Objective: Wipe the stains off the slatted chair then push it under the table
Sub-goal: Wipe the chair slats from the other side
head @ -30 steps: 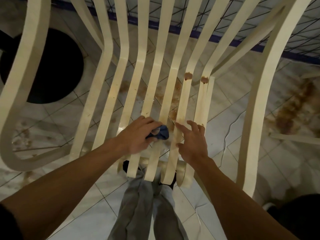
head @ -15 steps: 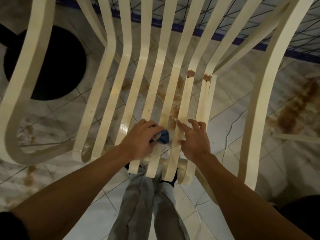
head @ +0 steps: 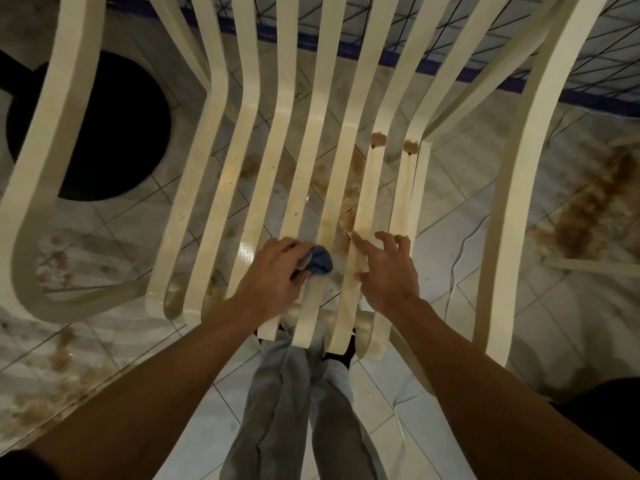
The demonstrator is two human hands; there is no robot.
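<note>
Two stains (head: pixel 378 138) are left up the chair's (head: pixel 542 140) slats (head: pixel 369 202), straight ahead of the cloth (head: pixel 320 263) clenched in the left hand (head: pixel 273 275), with the right hand (head: pixel 386 271), fingers spread, rested on the stained slat, nearer them.

I could read no letters, numbers, labels or brand marks on the cream slatted plastic chair (head: pixel 519 168), on the crumpled blue cloth (head: pixel 320 263) near its front edge, or on the pale tiled floor (head: pixel 450 220) beneath it.
</note>
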